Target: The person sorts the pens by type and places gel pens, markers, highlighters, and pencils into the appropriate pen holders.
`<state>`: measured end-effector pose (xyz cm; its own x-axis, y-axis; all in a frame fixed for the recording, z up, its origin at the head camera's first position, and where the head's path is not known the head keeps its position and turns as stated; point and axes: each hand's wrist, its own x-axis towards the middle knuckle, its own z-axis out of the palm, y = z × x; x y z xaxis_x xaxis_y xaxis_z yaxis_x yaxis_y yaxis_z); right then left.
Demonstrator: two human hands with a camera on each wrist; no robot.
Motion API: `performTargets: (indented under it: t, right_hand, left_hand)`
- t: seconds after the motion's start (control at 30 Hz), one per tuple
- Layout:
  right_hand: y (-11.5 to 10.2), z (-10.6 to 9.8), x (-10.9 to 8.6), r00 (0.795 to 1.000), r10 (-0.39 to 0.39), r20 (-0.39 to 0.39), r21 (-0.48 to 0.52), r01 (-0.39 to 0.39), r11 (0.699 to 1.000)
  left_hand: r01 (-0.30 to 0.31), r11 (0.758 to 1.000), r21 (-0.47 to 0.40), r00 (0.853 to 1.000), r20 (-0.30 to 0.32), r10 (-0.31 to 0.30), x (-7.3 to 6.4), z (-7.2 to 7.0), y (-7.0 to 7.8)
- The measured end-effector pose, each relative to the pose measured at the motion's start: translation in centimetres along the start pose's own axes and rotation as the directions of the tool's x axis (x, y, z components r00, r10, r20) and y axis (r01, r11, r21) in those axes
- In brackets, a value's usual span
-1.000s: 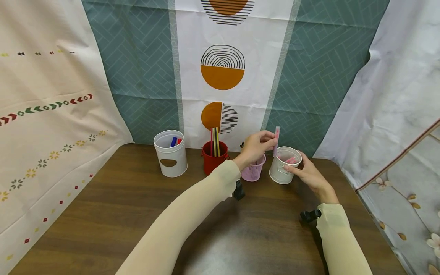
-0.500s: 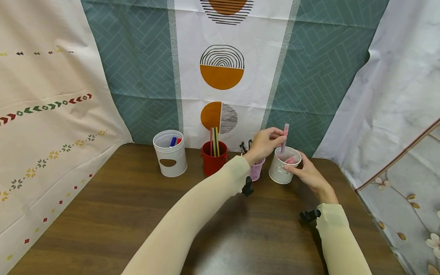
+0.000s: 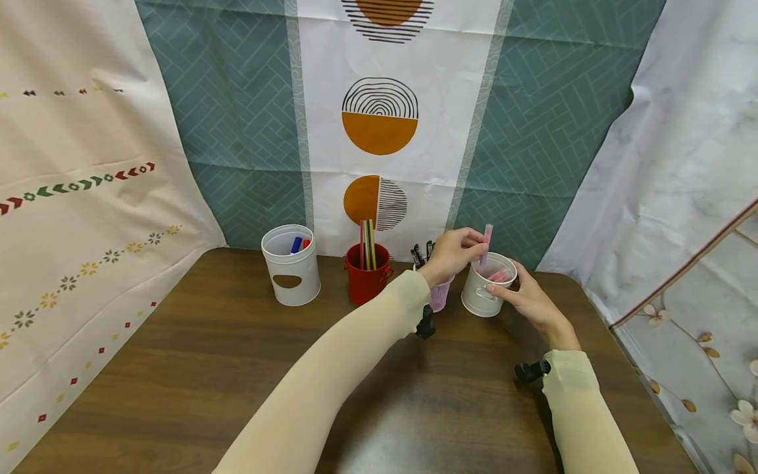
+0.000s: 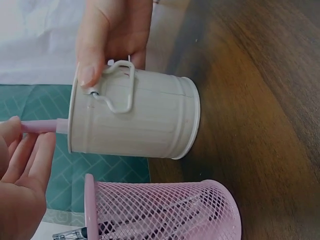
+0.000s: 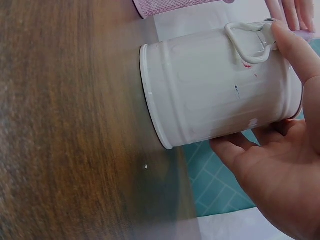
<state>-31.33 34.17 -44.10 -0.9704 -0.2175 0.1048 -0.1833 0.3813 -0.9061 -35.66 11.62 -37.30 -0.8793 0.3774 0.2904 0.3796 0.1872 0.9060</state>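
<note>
My left hand [image 3: 454, 253] pinches a slim pink pen-like stick [image 3: 487, 236] between thumb and fingers. The stick stands nearly upright, its lower end at the mouth of the white metal bucket [image 3: 481, 297]. In the left wrist view, the pale tip of the stick [image 4: 40, 126] meets the bucket rim. With my right hand [image 3: 535, 304] I grip the bucket's right side, the thumb by its wire handle [image 5: 250, 47] and the fingers round the far side. Pinkish pieces [image 3: 500, 276] lie inside the bucket; their kind is unclear.
A pink mesh cup [image 3: 439, 297] with several black pens stands left of the bucket, partly behind my left hand. Farther left are a red bucket [image 3: 367, 283] with striped pencils and a white container [image 3: 296, 273] with blue and red markers. Fabric hangs behind the wooden table [image 3: 177, 368].
My left hand has carried the pink stick rightward from beside the bucket to over its mouth, then lowered it slightly. The right hand keeps its grip on the bucket.
</note>
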Motion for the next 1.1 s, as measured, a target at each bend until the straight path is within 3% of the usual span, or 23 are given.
performTargets:
  t: [0.17, 0.43, 0.77, 1.1]
  right_hand:
    - [-0.1, 0.1, 0.1, 1.000, -0.013, -0.004, 0.000, 0.013, 1.000]
    - [-0.3, 0.1, -0.1, 1.000, -0.020, -0.019, 0.012, 0.020, 1.000]
    - [-0.2, 0.1, -0.1, 0.999, -0.029, -0.020, 0.018, 0.029, 0.999]
    - [0.4, 0.6, 0.1, 0.999, -0.039, -0.037, 0.034, 0.041, 0.999]
  left_hand:
    - [-0.003, 0.994, 0.111, 1.000, 0.010, 0.002, -0.3, -0.6, -0.1]
    - [-0.023, 0.989, 0.143, 0.999, 0.030, 0.019, -1.1, -2.0, -0.3]
    - [-0.077, 0.980, 0.184, 0.997, 0.038, 0.071, -3.7, -5.3, -0.7]
    - [-0.141, 0.959, 0.245, 0.989, 0.070, 0.127, -7.2, -8.3, -1.0]
